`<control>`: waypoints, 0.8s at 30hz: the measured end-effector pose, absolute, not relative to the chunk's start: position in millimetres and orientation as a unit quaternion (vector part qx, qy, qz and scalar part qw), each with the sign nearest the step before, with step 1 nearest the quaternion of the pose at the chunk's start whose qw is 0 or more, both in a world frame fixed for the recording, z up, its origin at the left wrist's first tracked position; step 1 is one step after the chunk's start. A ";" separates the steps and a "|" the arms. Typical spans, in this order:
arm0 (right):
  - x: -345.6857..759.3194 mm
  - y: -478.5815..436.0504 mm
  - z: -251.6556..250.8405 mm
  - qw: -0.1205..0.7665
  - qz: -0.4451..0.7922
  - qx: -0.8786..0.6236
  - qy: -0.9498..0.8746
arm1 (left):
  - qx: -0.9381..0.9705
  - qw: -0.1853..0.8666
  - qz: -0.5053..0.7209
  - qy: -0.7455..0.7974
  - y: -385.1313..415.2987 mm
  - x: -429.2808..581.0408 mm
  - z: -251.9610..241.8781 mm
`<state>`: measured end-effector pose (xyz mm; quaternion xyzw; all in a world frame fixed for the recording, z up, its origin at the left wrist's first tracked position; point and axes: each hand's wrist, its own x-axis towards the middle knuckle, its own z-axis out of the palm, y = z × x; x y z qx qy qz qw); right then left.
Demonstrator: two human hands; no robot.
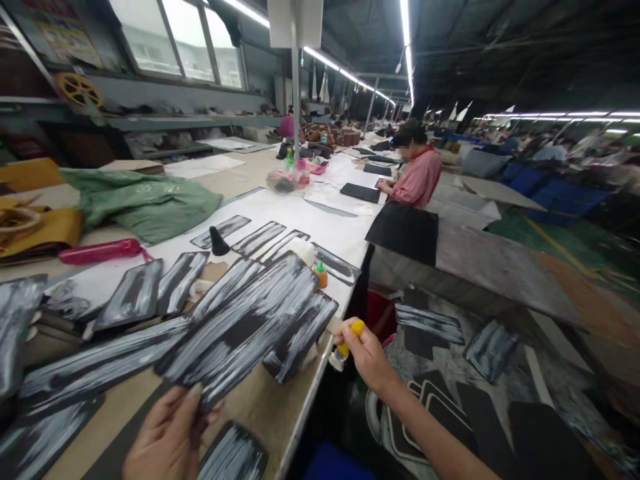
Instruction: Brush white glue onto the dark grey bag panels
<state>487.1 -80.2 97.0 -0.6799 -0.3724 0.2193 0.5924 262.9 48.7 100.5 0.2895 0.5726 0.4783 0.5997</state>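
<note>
My left hand (173, 430) pinches the near corner of a large black panel (250, 313) streaked with white paste. The panel is tilted above other coated pieces on the table. In my right hand (367, 353), at the table's right edge, is a yellow-handled brush (343, 348), its whitened end pointing down. Beneath the held panel's right side lies a smaller streaked black panel (303, 337). Behind it stand a small orange bottle (321, 273) with a green tip and a black cone (218, 241). Part of the left hand's fingers are hidden behind the panel.
More streaked panels (133, 293) cover the table's left side. A green cloth (145, 200) and a pink pouch (103, 252) lie farther back. To the right, a lower surface holds streaked pieces (430, 325) and dark panels (440, 413). A person in a pink top (417, 177) works at the far table.
</note>
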 end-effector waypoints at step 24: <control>609.9 -97.1 92.4 0.525 0.151 -0.792 -0.273 | 0.444 0.773 0.236 0.387 -12.5 435.7 40.2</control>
